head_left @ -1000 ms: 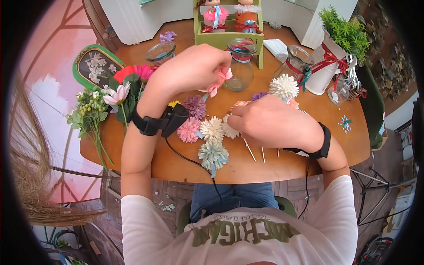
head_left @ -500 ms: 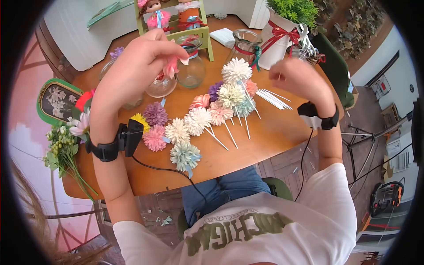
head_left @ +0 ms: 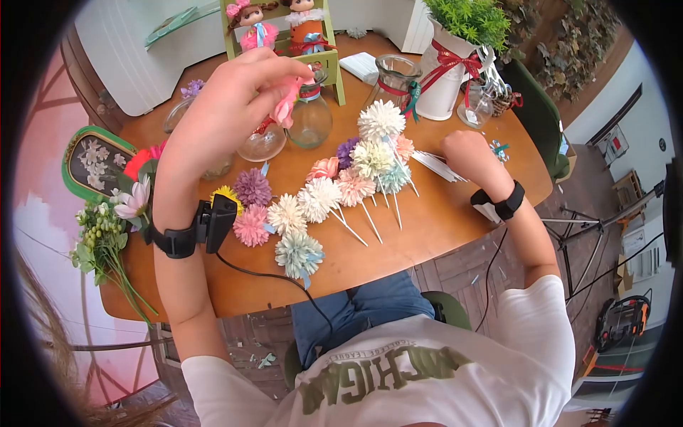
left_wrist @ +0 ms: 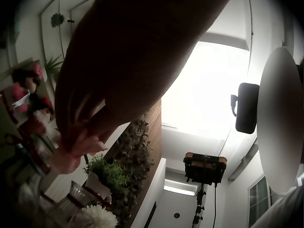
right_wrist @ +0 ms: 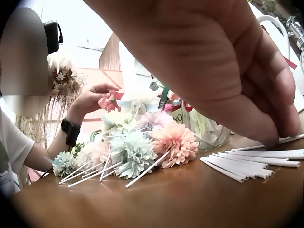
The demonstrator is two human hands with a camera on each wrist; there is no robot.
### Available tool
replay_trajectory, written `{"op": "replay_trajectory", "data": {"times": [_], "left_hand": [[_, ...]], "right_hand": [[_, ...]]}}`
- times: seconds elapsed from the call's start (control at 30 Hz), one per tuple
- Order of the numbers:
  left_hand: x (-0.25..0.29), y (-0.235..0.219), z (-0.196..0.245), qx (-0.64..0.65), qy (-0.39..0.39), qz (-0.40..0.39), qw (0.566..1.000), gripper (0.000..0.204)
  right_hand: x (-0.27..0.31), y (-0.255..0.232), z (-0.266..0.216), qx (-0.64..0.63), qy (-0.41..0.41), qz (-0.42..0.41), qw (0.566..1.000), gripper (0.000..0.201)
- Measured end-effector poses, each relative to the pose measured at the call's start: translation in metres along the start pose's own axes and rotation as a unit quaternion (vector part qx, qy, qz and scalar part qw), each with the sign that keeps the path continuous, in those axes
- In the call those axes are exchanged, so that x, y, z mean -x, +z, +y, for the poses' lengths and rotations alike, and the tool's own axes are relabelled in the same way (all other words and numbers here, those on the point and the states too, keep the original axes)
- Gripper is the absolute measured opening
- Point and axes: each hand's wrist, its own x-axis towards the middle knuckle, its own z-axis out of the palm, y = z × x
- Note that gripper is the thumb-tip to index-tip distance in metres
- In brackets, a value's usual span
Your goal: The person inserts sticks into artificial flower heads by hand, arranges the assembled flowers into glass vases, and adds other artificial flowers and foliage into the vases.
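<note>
The left hand (head_left: 235, 107) is holding a small pink flower head (head_left: 284, 107) up above the table (head_left: 398, 249), its fingers curled in a pinch around the petals, at about eleven o'clock from the cluster of stemmed paper flowers (head_left: 356, 178). The right hand (head_left: 466, 156) is reaching down at about three o'clock from that cluster, fingers bent and pressing on the pile of white sticks (right_wrist: 251, 164); whether a stick is already pinched, the pictures are not showing clearly.

Risks, as a judgement: the sticks are lying loose and close together, so the fingers may be lifting two at once or rolling the rest toward the table edge. The raised flower is hanging just over the glass vases (head_left: 309, 117); a careless lowering of the left hand could be knocking one over. The pinch on soft petals may be crushing or tearing them if it tightens. The right forearm is passing near the finished flowers and could be sweeping their stems out of line.
</note>
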Motion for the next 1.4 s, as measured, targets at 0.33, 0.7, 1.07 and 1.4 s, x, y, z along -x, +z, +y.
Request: {"op": "replay_trajectory", "data": {"times": [0.33, 0.7, 1.07, 1.4], "left_hand": [[0.0, -0.003, 0.012, 0.051, -0.02, 0.014, 0.998, 0.025], [-0.006, 0.004, -0.005, 0.216, -0.045, 0.118, 0.968, 0.033], [-0.007, 0.01, 0.005, 0.172, -0.076, 0.136, 0.973, 0.019], [-0.009, 0.015, 0.02, 0.08, -0.046, 0.157, 0.983, 0.014]], "right_hand": [[-0.015, -0.013, 0.014, -0.09, 0.036, -0.052, 0.994, 0.01], [0.004, -0.168, -0.079, -0.452, -0.058, 0.234, 0.859, 0.011], [-0.042, -0.173, -0.096, -0.469, -0.093, 0.302, 0.825, 0.004], [-0.045, -0.167, -0.092, -0.46, -0.088, 0.314, 0.826, 0.006]]}}
